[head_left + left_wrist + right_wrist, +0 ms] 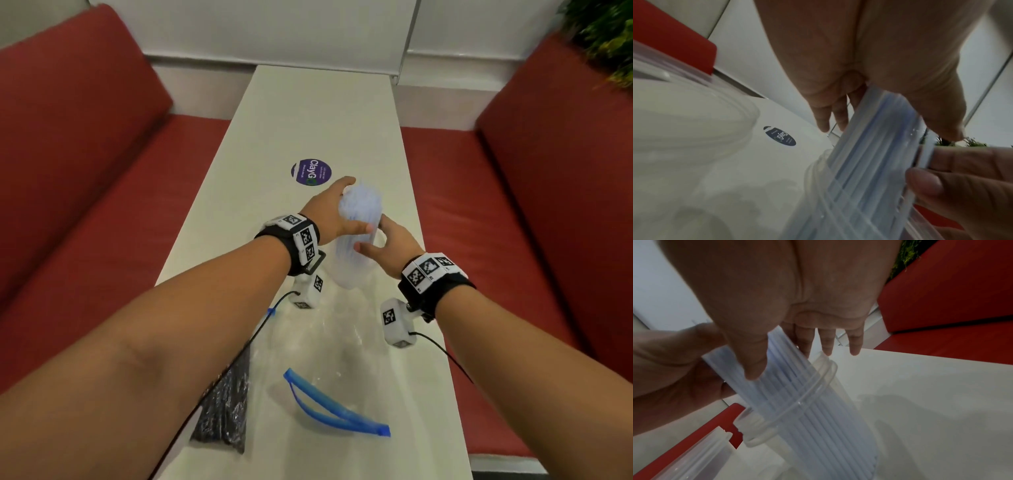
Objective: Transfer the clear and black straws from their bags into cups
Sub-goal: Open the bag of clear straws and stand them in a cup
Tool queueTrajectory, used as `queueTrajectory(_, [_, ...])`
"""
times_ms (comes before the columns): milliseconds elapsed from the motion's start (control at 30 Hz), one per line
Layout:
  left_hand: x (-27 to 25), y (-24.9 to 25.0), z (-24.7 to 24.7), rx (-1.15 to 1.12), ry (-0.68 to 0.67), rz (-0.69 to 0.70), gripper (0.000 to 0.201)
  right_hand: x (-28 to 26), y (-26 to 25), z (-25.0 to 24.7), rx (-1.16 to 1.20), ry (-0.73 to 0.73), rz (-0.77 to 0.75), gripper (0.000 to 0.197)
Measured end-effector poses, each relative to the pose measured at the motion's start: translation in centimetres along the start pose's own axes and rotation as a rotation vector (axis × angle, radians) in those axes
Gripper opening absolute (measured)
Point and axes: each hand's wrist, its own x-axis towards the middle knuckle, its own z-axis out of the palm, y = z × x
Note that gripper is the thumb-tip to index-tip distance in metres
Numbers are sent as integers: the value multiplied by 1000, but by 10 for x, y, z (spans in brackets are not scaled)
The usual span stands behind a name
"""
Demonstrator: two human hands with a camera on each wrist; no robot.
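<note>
A bundle of clear straws (363, 200) stands tilted in a clear plastic cup (346, 277) on the white table (308, 113). My left hand (352, 205) grips the top of the bundle, thumb on the near side and fingers behind. My right hand (371, 234) pinches the same bundle from the right, just above the cup rim (797, 402). In the left wrist view the straws (869, 146) run between both hands. The black straws (226, 404) lie in their bag at the near left, partly under my left forearm. A second clear cup (694, 105) stands close by on the left.
An empty clear bag with a blue zip strip (329, 407) lies flat near the front edge. A round purple sticker (311, 172) marks the table beyond the hands. Red benches (85, 192) flank the narrow table, with a plant (606, 37) at the far right.
</note>
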Motion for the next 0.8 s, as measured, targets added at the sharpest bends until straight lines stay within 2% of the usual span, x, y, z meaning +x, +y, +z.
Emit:
queueTrajectory(100, [12,3,6,-53,26,40,88,4,-2,-2,-11,68,-7,40])
queueTrajectory(167, [16,7,9,-74,45,40,80,6,-3,-7,-16,105,-26,31])
queueTrajectory(300, [21,11,8,-139,81,32,65,11,2,-21,75,93,-76,41])
queueTrajectory(467, [20,0,12,-177,72,41,39,15,11,-28,11,-88,-52,59])
queueTrajectory(567, [17,-2,15,-218,76,51,43,20,12,-26,-45,-133,-49,53])
queueTrajectory(633, [19,-2,18,-231,110,48,42,25,8,-27,-44,-106,-64,45])
queueTrajectory(667, [21,-2,18,-228,141,38,48,28,6,-28,-40,-84,-73,43])
queueTrajectory(800, [28,2,12,-186,209,11,56,37,-1,-37,-59,-58,-97,45])
